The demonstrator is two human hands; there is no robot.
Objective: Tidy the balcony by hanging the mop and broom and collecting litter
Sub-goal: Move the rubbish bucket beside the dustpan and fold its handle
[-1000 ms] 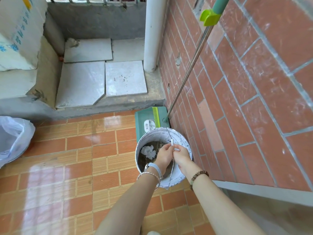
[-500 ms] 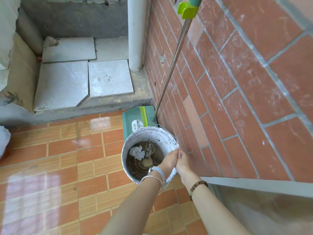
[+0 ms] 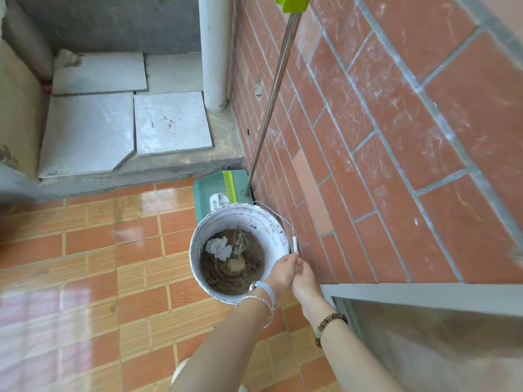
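Litter step: your left hand (image 3: 282,271) and right hand (image 3: 305,280) both pinch the wire handle (image 3: 294,243) of the white bucket (image 3: 249,219), which sits on the floor (image 3: 113,278) against the brick wall (image 3: 368,165) with crumpled paper (image 3: 218,248) inside; next likely needs a level lift clear of the dustpan pole (image 3: 271,94).

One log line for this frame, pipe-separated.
left hand: grips bucket handle | right hand: grips bucket handle | bucket: beside brick wall, crumpled paper inside

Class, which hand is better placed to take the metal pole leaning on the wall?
Probably right: both hands pinch the wire handle, but the right hand is nearer the wall and pole; the left hand overlaps the bucket.
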